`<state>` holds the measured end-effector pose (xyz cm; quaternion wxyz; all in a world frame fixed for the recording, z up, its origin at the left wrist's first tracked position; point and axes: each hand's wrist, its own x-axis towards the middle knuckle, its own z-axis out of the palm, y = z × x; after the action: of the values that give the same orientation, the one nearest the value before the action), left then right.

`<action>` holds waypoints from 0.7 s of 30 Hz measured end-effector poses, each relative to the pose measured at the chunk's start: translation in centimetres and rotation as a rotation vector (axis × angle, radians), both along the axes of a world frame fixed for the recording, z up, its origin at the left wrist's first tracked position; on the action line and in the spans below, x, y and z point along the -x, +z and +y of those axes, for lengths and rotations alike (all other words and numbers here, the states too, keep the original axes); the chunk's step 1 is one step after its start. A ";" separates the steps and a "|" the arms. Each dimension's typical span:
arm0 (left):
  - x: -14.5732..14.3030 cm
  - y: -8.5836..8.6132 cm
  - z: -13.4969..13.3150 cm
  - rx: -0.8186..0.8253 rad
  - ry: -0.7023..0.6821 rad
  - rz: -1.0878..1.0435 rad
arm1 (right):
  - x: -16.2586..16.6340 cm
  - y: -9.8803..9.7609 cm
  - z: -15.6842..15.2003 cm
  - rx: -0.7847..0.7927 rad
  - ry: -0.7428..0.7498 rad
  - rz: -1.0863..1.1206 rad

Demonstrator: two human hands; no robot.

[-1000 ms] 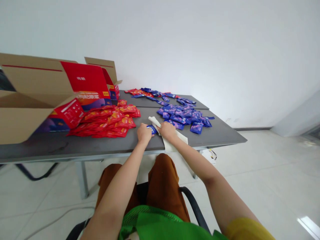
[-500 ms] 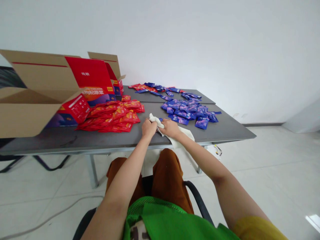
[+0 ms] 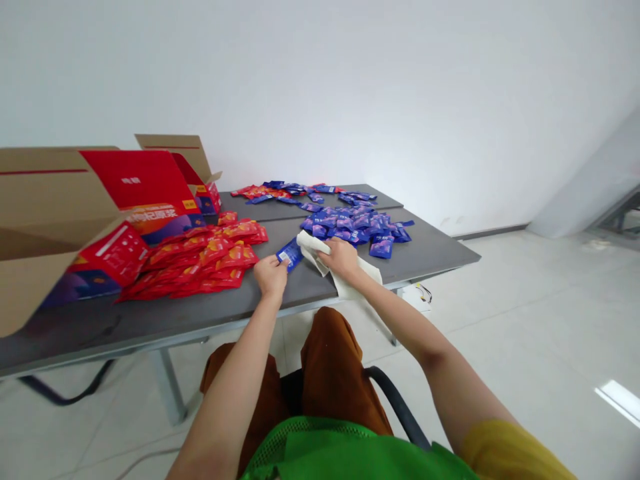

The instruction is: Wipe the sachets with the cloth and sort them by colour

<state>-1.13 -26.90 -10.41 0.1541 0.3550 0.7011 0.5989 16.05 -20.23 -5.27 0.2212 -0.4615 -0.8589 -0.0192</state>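
Observation:
A blue sachet (image 3: 292,253) is pinched at its near end by my left hand (image 3: 271,275), just above the table. My right hand (image 3: 341,259) grips a white cloth (image 3: 315,247), whose bunched end lies close to the sachet's far end; the rest of the cloth trails under my wrist toward the table edge. Just beyond my right hand lies a pile of blue sachets (image 3: 357,221). To the left of my left hand is a heap of red sachets (image 3: 205,257).
Open cardboard boxes (image 3: 145,180) stand on the left of the grey table (image 3: 425,250), one flap reaching toward me. Mixed red and blue sachets (image 3: 280,192) lie along the back by the wall. A chair armrest (image 3: 397,403) is beside my right leg.
My hands have parted: the left has moved left with a blue sachet now showing in it, while the right keeps the cloth. The view has turned a little to the right.

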 end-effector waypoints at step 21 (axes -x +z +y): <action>-3.3 2.9 -2.3 0.483 -0.138 0.979 | 1.2 -0.8 -0.4 0.060 0.036 -0.189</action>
<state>2.12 -29.21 -7.48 -0.0740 0.5918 0.7835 0.1744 14.85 -20.62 -6.05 0.1256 -0.4485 -0.8843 -0.0329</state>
